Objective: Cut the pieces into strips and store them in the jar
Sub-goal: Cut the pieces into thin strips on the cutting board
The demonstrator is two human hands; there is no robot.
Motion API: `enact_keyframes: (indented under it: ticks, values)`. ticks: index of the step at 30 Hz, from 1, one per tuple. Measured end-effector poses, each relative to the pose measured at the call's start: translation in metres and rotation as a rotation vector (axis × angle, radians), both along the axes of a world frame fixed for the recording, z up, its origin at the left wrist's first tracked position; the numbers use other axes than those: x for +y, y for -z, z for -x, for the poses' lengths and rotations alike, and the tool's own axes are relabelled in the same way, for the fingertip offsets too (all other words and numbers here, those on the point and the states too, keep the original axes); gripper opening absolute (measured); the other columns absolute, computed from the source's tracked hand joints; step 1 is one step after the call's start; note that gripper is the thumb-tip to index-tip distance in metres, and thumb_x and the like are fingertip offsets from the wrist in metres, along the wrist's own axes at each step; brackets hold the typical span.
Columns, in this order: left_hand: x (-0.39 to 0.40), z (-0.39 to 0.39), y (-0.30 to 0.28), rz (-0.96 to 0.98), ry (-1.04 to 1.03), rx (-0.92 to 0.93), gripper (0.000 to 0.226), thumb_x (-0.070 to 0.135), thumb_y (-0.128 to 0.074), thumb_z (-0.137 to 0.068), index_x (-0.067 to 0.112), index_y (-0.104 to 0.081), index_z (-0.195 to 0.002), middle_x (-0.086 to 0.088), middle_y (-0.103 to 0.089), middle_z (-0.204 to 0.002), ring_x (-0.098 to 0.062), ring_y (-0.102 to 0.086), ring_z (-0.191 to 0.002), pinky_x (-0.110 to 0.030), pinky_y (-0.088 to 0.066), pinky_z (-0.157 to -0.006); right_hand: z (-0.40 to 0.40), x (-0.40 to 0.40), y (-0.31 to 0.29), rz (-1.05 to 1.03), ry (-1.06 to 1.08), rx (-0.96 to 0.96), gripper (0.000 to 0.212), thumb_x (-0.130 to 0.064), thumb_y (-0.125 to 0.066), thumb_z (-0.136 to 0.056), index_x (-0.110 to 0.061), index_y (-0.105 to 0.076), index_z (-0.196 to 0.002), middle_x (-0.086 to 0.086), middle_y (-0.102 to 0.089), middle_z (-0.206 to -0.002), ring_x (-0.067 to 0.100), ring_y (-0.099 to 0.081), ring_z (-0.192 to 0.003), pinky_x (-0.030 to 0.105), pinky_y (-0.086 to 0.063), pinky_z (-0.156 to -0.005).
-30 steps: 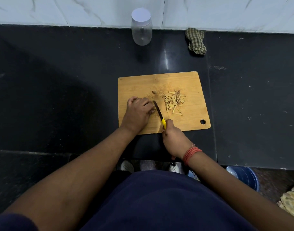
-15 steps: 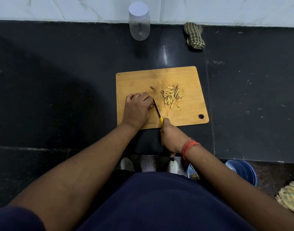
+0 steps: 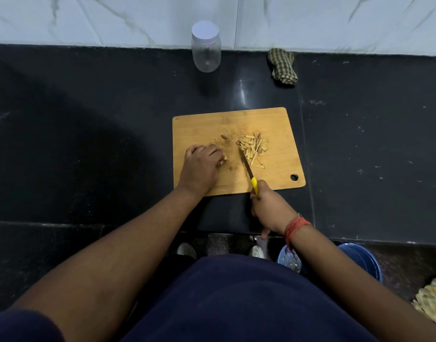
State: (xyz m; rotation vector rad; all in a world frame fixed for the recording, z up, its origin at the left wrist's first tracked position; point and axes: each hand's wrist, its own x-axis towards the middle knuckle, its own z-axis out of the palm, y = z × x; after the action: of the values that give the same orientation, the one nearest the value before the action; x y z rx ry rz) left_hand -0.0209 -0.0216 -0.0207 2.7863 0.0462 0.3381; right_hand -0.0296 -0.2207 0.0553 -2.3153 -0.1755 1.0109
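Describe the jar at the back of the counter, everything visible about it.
The jar is clear, plastic by its look, with rounded shoulders and a pale, flat screw lid that is on. It stands upright on the dark counter against the marbled wall, beyond the cutting board and left of the checked cloth. It appears empty. Nothing touches it but the counter.

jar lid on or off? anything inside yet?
On. The jar stands upright at the wall, white lid in place, and looks empty; strips lie on the cutting board.
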Motion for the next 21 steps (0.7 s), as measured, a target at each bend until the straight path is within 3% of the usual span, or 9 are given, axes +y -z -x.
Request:
enact_keyframes:
  ticks: [6, 15, 18, 21]
  values:
    - [0.000, -0.001, -0.004, 0.002, -0.002, 0.015, 0.013, 0.023, -0.062, -0.094, 0.020, -0.070, -0.103, 0.004, -0.068, -0.110, -0.020, -0.061, -0.105, -0.042, -0.036, -0.104, -0.005, 0.018, -0.001, -0.023, -0.008, 0.039, 0.019, -0.010, -0.035, -0.101, -0.014, -0.035, -0.120, 0.018, -0.056, -0.096, 0.039, -0.064, -0.065, 0.045, -0.055, -0.039]
    - [0.002, -0.001, -0.003, 0.012, 0.014, 0.001, 0.005, 0.021, -0.064, -0.093, 0.020, -0.068, -0.095, 0.003, -0.066, -0.100, -0.021, -0.062, -0.097, -0.045, -0.040, -0.101, -0.004, 0.031, 0.001, 0.024, -0.095, -0.011, 0.009, -0.006, -0.035, -0.101, -0.011, -0.034, -0.107, 0.016, -0.055, -0.089, 0.027, -0.057, -0.062, 0.030, -0.042, -0.037]
    - [0.002, -0.001, -0.003, 0.011, 0.023, -0.009, 0.005, 0.021, -0.064, -0.093, 0.019, -0.068, -0.095, 0.003, -0.066, -0.099, -0.022, -0.062, -0.097, -0.045, -0.040, -0.100, -0.005, 0.034, 0.000, 0.007, -0.074, 0.038, 0.013, -0.003, -0.035, -0.099, -0.011, -0.035, -0.110, 0.019, -0.056, -0.092, 0.038, -0.060, -0.070, 0.045, -0.053, -0.039]
    - [0.002, 0.000, -0.002, 0.005, 0.023, -0.029, 0.005, 0.021, -0.065, -0.092, 0.019, -0.070, -0.094, 0.003, -0.067, -0.099, -0.022, -0.062, -0.094, -0.045, -0.041, -0.098, -0.007, 0.038, 0.001, 0.020, -0.071, 0.089, 0.028, 0.002, -0.037, -0.096, -0.014, -0.032, -0.118, 0.019, -0.056, -0.097, 0.039, -0.060, -0.072, 0.056, -0.054, -0.043]
